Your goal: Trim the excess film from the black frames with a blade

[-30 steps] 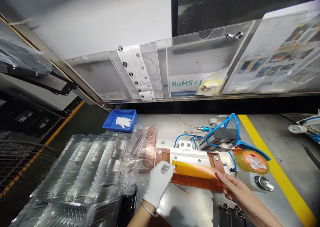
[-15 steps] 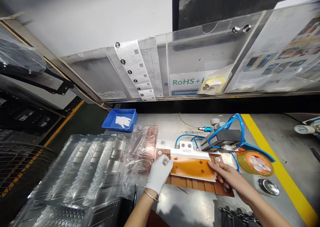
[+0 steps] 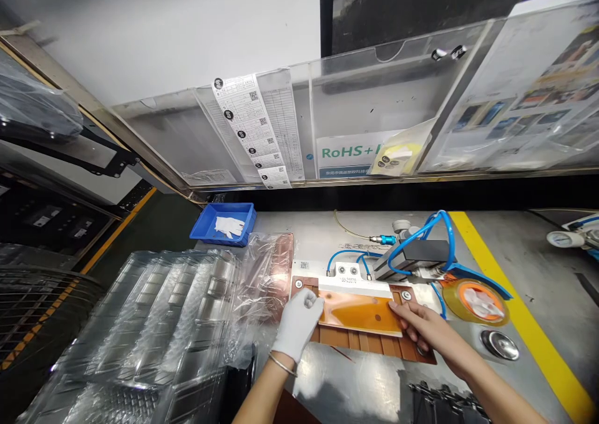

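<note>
An amber, see-through film sheet (image 3: pixel 355 312) with a few dark round spots and a white lower edge lies across a brown fixture plate (image 3: pixel 369 343). My left hand (image 3: pixel 300 324), in a white glove, pinches the sheet's left edge with curled fingers. At the right edge, my bare right hand (image 3: pixel 418 325) grips the sheet between thumb and fingers. Directly behind the sheet is a white clamp bar (image 3: pixel 354 284) with a printed label block on top. The fingertips under the sheet are partly hidden.
Clear plastic trays (image 3: pixel 163 318) are stacked at left, near a plastic bag (image 3: pixel 262 287) and a blue bin (image 3: pixel 206 224) holding a white glove. Blue air hoses (image 3: pixel 452 240), a tape roll (image 3: pixel 498 305) and a round metal lid (image 3: pixel 500 345) lie right. Black parts (image 3: pixel 440 402) sit in front.
The view has shifted very slightly. Both hands keep their hold on the film sheet's edges, and the reflection on its surface differs a little.
</note>
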`<control>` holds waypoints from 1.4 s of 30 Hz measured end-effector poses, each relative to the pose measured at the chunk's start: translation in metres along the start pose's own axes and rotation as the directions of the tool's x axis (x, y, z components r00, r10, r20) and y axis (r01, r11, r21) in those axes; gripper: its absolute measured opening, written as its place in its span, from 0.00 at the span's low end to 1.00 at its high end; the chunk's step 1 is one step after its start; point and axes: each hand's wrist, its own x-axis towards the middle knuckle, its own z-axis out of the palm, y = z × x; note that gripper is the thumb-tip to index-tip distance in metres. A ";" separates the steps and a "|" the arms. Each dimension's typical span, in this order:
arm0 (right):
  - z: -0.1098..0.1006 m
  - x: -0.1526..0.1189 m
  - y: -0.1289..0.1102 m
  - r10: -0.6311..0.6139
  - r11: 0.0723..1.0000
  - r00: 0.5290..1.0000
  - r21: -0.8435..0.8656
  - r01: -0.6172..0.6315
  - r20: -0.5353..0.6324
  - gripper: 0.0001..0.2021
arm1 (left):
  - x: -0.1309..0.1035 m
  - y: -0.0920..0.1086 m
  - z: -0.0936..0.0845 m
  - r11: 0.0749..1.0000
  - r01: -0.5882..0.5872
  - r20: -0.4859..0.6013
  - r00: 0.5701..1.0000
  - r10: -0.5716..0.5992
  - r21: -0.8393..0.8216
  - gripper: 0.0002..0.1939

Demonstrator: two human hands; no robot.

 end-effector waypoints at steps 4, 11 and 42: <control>0.000 0.002 -0.002 0.007 0.999 1.000 -0.039 -0.007 0.002 0.28 | 0.002 0.000 0.001 1.000 0.004 -0.008 1.000 -0.004 -0.017 0.12; -0.012 0.005 -0.011 0.025 0.985 1.000 -0.171 -0.027 -0.009 0.28 | 0.006 -0.004 0.001 0.994 0.040 -0.044 0.998 -0.045 -0.106 0.11; -0.068 -0.104 0.095 -0.596 0.718 0.722 -0.636 0.283 -0.351 0.21 | -0.071 0.001 -0.005 0.960 0.087 -0.105 0.987 -0.119 -0.267 0.18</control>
